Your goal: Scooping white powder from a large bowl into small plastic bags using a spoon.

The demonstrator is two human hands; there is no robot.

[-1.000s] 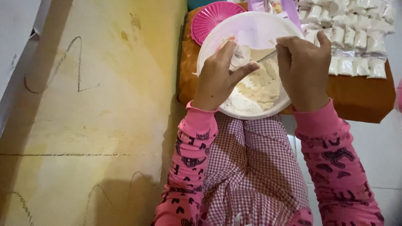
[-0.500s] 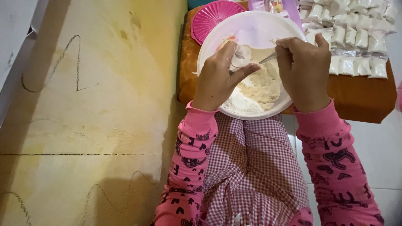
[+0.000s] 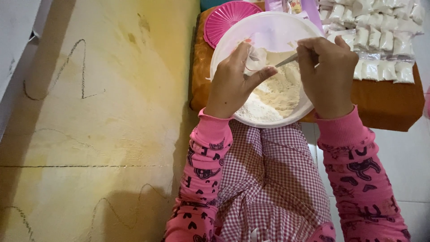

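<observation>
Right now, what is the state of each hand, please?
Left hand: closed, holding a small plastic bag over the bowl.
Right hand: closed, holding a spoon over the flour.

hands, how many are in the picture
2. The left hand pinches a small plastic bag over the white bowl of flour. The right hand holds a spoon beside it. No other person's hands show.

A yellow-stained plaster wall (image 3: 112,112) scrawled with dark zigzag lines fills the left, a low orange-brown wooden table (image 3: 385,101) sits upper right, and pale floor tiles (image 3: 407,157) show below it.
</observation>
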